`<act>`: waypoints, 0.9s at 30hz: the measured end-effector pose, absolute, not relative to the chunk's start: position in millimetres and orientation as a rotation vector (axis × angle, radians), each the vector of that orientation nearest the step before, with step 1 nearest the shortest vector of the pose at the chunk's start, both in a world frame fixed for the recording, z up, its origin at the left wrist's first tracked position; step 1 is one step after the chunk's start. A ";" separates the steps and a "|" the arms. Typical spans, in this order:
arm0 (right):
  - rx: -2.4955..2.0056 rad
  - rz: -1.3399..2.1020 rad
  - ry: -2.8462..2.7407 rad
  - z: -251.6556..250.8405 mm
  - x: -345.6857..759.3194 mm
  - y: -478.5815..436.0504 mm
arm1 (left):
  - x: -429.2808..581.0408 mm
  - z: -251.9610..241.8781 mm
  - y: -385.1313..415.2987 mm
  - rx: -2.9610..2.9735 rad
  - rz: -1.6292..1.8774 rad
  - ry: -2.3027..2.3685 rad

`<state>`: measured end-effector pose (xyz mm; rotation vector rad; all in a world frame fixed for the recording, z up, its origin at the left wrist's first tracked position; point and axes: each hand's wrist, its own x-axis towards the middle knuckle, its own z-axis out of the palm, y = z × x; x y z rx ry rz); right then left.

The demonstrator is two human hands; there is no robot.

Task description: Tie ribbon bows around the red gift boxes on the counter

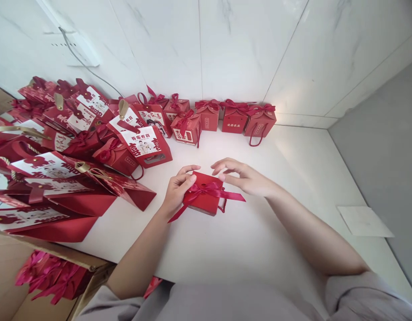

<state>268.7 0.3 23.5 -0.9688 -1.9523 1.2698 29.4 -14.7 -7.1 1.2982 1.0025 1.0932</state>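
Over the middle of the white table I have a small red gift box [202,204] with a magenta ribbon bow [208,191] across its top and a cord handle at its right side. My left hand [179,187] grips the box by its left side, thumb on the upper left corner. At the box's upper right, my right hand [241,176] has its fingers apart and slightly curled. Its thumb is close to the box edge; I cannot tell whether it touches.
Several red boxes with bows [234,118] stand along the marbled wall. Many red gift bags [147,142] crowd the table's left side. Below left, a cardboard carton [83,258] holds more ribboned boxes. A white sheet [364,221] lies at the right edge.
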 end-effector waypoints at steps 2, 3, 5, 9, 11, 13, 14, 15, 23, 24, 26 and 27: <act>-0.870 1.351 -1.919 11.7 256.5 -0.6 | 28.1 -6.7 -14.5 1.321 1.088 1.020; -0.844 1.396 -1.898 7.0 252.5 -1.1 | 27.4 -6.9 -14.2 1.330 1.083 1.023; -0.817 1.480 -1.840 0.8 248.2 -1.8 | 26.3 -7.7 -13.6 1.350 1.069 1.025; -0.766 1.590 -1.824 -1.8 247.0 -2.1 | 25.6 -8.2 -13.0 1.427 1.042 1.037; -0.730 1.600 -1.845 -1.5 246.9 -1.6 | 25.3 -7.8 -12.7 1.494 1.033 1.077; -0.715 1.639 -1.820 -1.0 246.6 -1.0 | 24.5 -7.5 -12.1 1.587 1.034 1.134; -0.722 1.670 -1.795 -0.6 246.4 -0.8 | 23.9 -7.4 -11.8 1.642 1.041 1.164; -0.737 1.699 -1.771 -0.2 246.4 -0.7 | 23.2 -7.4 -11.3 1.699 1.050 1.194; -0.779 1.741 -1.770 5.0 249.2 -1.3 | 18.9 -1.1 -9.6 2.141 1.080 1.315; -0.775 1.746 -1.767 5.3 249.4 -1.4 | 18.7 0.7 -9.9 2.190 1.076 1.328; -0.770 1.760 -1.759 5.5 249.5 -1.4 | 18.6 4.4 -11.0 2.284 1.063 1.363; -0.770 1.766 -1.757 5.4 249.5 -1.3 | 18.8 6.1 -11.8 2.330 1.061 1.382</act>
